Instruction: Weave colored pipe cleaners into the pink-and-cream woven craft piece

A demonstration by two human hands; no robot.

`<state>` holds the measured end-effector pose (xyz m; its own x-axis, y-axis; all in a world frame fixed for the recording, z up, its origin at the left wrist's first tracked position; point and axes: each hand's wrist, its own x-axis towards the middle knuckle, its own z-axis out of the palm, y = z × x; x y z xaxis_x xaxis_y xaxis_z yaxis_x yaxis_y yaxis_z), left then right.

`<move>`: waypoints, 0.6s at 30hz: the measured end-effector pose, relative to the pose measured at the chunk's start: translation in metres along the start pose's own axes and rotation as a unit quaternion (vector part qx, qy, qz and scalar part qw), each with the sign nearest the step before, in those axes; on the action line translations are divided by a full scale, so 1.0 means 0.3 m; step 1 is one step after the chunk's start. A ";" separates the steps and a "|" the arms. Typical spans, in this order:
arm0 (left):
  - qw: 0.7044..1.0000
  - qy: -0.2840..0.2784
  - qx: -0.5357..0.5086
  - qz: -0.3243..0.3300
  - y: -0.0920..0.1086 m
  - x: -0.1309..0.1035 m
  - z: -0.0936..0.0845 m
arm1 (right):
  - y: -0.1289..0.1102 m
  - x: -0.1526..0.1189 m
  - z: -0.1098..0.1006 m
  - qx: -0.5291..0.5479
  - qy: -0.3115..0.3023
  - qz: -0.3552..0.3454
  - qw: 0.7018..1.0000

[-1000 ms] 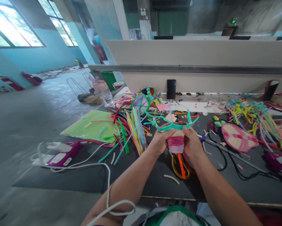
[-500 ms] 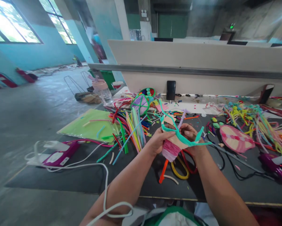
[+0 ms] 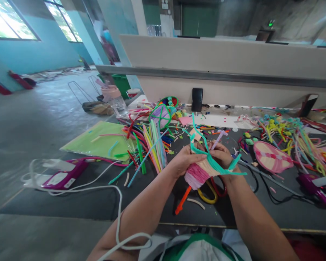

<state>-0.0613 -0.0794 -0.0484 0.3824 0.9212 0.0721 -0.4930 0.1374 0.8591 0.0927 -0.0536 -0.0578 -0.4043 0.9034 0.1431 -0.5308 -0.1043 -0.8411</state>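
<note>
Between my two hands is a pipe-cleaner craft piece (image 3: 197, 174), wrapped in bands of lilac, pink and cream. Teal pipe cleaners (image 3: 215, 167) cross its upper side with loose ends sticking out. An orange stem (image 3: 183, 201) points down from it and a lilac stem (image 3: 219, 139) points up. My left hand (image 3: 186, 159) grips its left edge, thumb on top. My right hand (image 3: 220, 156) pinches at the teal strands with the thumb; its other fingers are partly hidden behind. Under the piece lie loop handles, one yellow (image 3: 208, 194) and one red (image 3: 219, 187), probably of scissors.
Bundled pipe cleaners (image 3: 156, 145) and a green plastic packet (image 3: 100, 139) lie to the left. A purple glue-gun-like device (image 3: 66, 175) trails a white cable (image 3: 119, 203). Rightward are a pink wrapped oval (image 3: 273, 156) and tangled pipe cleaners (image 3: 290, 137). A phone (image 3: 197, 99) leans behind.
My right thumb has come over onto the teal strands near my left thumb. The craft piece has tilted slightly, its orange stem swinging left. The whole view has shifted a little.
</note>
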 end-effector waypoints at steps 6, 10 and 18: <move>1.000 0.005 0.004 0.002 -0.006 0.005 -0.013 | 0.001 -0.003 0.004 -0.011 0.018 0.007 1.000; 1.000 0.011 0.004 0.004 -0.004 0.010 -0.023 | -0.001 -0.002 0.000 -0.015 0.030 0.027 0.999; 1.000 0.004 -0.011 0.027 -0.001 0.009 -0.010 | 0.005 0.006 -0.028 -0.033 0.001 0.054 0.998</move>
<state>-0.0625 -0.0759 -0.0501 0.3484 0.9303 0.1145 -0.5298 0.0946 0.8428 0.0975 -0.0486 -0.0633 -0.4545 0.8894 0.0491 -0.4345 -0.1732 -0.8838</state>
